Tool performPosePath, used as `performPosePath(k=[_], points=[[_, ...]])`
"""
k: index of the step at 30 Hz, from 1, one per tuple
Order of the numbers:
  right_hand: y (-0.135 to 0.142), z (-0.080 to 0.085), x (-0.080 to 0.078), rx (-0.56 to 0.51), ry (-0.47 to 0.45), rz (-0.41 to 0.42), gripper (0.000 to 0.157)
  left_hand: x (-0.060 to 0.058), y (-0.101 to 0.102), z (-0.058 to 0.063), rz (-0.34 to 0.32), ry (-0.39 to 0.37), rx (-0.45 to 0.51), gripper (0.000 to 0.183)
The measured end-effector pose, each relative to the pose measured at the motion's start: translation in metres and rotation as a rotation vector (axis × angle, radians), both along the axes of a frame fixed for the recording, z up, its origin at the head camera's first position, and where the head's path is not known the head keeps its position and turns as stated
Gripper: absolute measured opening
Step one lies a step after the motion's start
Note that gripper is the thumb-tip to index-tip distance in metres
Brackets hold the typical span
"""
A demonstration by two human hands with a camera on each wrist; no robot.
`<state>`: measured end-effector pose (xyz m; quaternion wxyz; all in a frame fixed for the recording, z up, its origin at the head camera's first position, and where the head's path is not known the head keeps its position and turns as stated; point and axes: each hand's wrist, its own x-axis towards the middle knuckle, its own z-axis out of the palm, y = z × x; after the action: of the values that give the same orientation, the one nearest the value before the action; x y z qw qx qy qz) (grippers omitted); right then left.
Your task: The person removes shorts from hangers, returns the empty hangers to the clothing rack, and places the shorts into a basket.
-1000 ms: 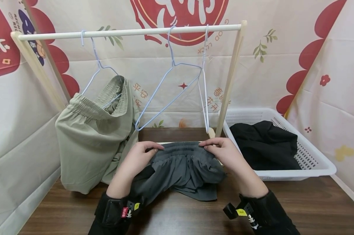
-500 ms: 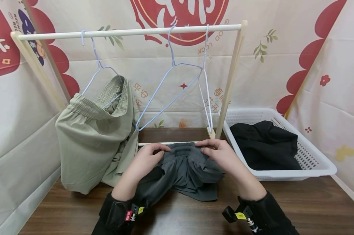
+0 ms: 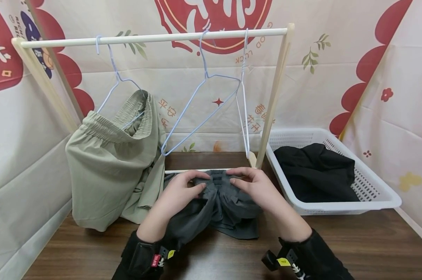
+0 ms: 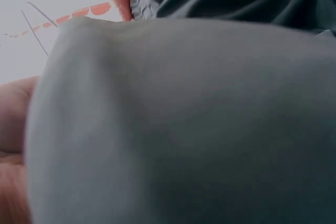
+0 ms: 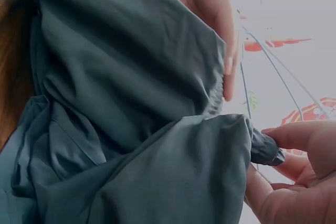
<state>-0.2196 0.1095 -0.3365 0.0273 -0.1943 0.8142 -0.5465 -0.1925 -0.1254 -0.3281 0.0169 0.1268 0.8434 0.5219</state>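
Observation:
A pair of dark grey shorts [image 3: 216, 212] with a gathered elastic waistband is bunched between my two hands, its lower part lying on the table. My left hand [image 3: 180, 194] pinches the waistband at its left side. My right hand [image 3: 255, 189] pinches the same band a little to the right, the two hands held close together. In the right wrist view, thumb and fingers of the right hand [image 5: 302, 169] hold a rolled bit of the band. Grey fabric [image 4: 178, 119] fills most of the left wrist view and hides much of the left hand.
A rack with a white rail [image 3: 155, 38] stands behind the hands. Light green shorts [image 3: 113, 175] hang on a hanger at left. A bare blue hanger [image 3: 200, 112] and a white hanger [image 3: 245, 116] hang further right. A white basket [image 3: 379, 204] holds black cloth [image 3: 316, 171].
Both hands have moved inward along the waistband, the left to the right and the right to the left. The band between them has gathered and become shorter.

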Motion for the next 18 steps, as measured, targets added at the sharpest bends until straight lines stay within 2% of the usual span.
performPosePath(k=[6,18], points=[[-0.008,-0.004,0.003,-0.018,0.043,0.033,0.029,0.000,0.004,-0.001,-0.022,0.011,-0.022,0.026],[-0.018,-0.007,0.012,-0.055,0.012,0.063,0.030,0.001,0.006,0.001,0.002,0.025,-0.075,0.026]])
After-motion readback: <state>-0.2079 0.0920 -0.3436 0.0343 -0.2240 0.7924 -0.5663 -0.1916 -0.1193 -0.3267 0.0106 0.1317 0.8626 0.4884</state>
